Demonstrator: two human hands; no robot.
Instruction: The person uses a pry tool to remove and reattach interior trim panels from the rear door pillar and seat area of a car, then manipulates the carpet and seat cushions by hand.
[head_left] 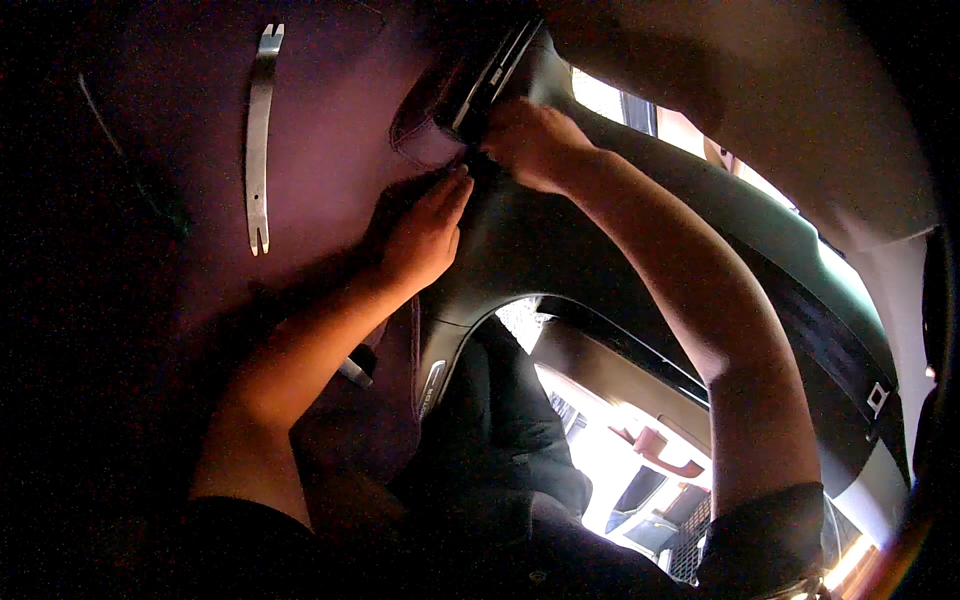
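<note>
A: We note left hand (425, 232) flat, fingers spread, bracing dark trim panel (520, 240) at centre frame.

B: Right hand (535, 145) pinches its upper edge; metal pry tool (260, 140) rests upper left, within reach.

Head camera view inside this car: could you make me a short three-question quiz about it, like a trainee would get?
1. True or false: the metal pry tool is held in the left hand.
2. Which hand reaches higher toward the dark trim piece: A) left hand, B) right hand?
3. Fill in: the pry tool lies on the dark ____ surface.

Key: 1. False, it lies loose, apart from both hands. 2. B. 3. Reddish.
</note>
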